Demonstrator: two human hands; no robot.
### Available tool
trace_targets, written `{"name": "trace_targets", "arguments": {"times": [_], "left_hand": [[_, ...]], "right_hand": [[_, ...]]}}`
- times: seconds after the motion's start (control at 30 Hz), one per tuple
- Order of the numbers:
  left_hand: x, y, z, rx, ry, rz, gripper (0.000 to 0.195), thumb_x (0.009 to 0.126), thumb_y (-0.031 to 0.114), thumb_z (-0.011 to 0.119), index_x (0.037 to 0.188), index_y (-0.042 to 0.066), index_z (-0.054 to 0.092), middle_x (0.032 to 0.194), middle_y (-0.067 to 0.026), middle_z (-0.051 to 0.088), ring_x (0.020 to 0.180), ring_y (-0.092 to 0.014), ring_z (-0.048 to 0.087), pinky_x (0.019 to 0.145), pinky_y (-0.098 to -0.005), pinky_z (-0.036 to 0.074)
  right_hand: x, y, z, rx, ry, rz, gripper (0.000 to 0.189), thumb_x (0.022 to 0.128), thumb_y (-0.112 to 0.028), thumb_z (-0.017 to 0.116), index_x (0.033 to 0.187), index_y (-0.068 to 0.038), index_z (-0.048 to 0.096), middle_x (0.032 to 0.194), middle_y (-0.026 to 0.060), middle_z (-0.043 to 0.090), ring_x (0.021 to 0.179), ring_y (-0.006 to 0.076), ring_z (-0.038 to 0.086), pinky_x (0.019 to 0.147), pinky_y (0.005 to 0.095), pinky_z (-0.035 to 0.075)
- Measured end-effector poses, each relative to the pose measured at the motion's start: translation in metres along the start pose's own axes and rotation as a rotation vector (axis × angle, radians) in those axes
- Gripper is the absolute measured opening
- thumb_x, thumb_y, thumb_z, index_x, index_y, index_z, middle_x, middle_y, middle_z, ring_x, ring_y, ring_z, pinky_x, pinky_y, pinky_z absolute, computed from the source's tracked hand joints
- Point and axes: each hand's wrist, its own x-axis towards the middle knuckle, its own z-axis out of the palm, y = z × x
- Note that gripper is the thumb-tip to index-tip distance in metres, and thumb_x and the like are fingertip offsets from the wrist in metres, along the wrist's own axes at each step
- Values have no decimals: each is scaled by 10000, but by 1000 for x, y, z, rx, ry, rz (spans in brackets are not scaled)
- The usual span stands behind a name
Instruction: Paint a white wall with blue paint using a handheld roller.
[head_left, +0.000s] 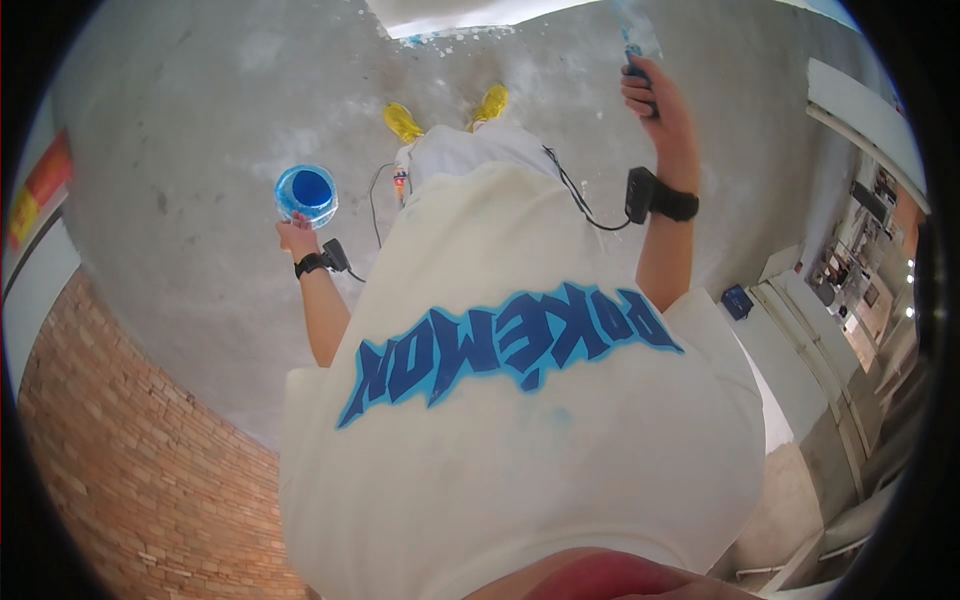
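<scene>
My left hand (298, 234) grips the near edge of a small round paint container (285, 196), which looks like a translucent plastic tub. Its outside is smeared with light blue, and darker blue paint (312, 187) shows inside. Away to the upper right, my right hand (651, 101) is closed around the dark handle (634, 64) of a painting tool. The tool's blue-stained far end points away from me, blurred near the top of the picture, so its exact kind is unclear.
Below me is a grey concrete floor (187, 150), with paint spatter (435, 36) by a white surface (465, 13). Cables run from wrist-worn devices (639, 195) to my waist. A brick wall (150, 465) curves along the lower left. At right sits a dark blue box (736, 301).
</scene>
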Motion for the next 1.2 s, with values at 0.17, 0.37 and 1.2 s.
{"name": "trace_targets", "arguments": {"times": [0.17, 0.37, 1.2], "left_hand": [[9, 3, -4, -100, -40, -70, 258, 834, 200, 461, 1001, 11, 411, 983, -156, 582, 841, -256, 563, 744, -387, 488], [17, 5, -2, -167, -94, -123, 248, 822, 196, 464, 1008, 51, 385, 976, -167, 561, 856, -267, 550, 738, -418, 483], [19, 6, 8, -128, -86, -31, 315, 813, 233, 503, 1039, 19, 451, 946, -157, 593, 737, -226, 558, 658, -361, 478]], "right_hand": [[68, 22, -12, 0, 39, 6, 160, 904, -129, 558, 839, -56, 430, 654, -40, 365, 502, 30, 340, 406, 190, 243], [63, 12, -13, 38, -2, 35, 184, 904, -141, 559, 815, -74, 414, 656, -42, 368, 502, 31, 343, 403, 190, 244], [110, 39, -20, 78, -185, 28, 229, 937, -233, 511, 772, -91, 437, 620, -67, 389, 473, 15, 358, 401, 180, 262]]}}
